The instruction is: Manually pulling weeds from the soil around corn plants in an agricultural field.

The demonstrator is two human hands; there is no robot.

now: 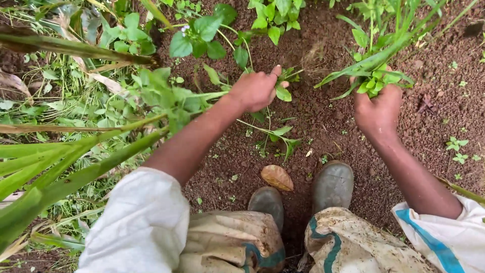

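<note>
My right hand (378, 110) is closed into a fist around a bunch of pulled weeds (376, 76), small leafy sprigs mixed with long grass blades that fan out of the top of my grip toward twelve and ten o'clock. The bunch sits at about two o'clock from my boots, above bare reddish-brown soil (323, 121).

My left hand (256, 90) is at roughly twelve o'clock, curled down with the fingers bent and the thumb pointing up. It is closed on the thin stems of a low green weed (282, 93) growing from the soil; a few of its leaves show just at three o'clock of my knuckles, and more stems trail down toward five o'clock to another small sprig (283, 134). How firmly the fingers pinch I cannot tell, as they are turned away from me.

Beyond my left hand, at twelve o'clock, stands a broad-leaved plant (199, 38) with a tiny pale flower. At nine o'clock lies a thick tangle of grass and long green blades (76, 156), one crossing over my left forearm.

Near six o'clock are my two muddy grey rubber boots (333, 184), the right one set a little further forward, with a dry brown leaf (277, 177) just beside the left toe. My soiled trousers with a teal stripe (328, 247) and white sleeves fill the bottom edge.
</note>
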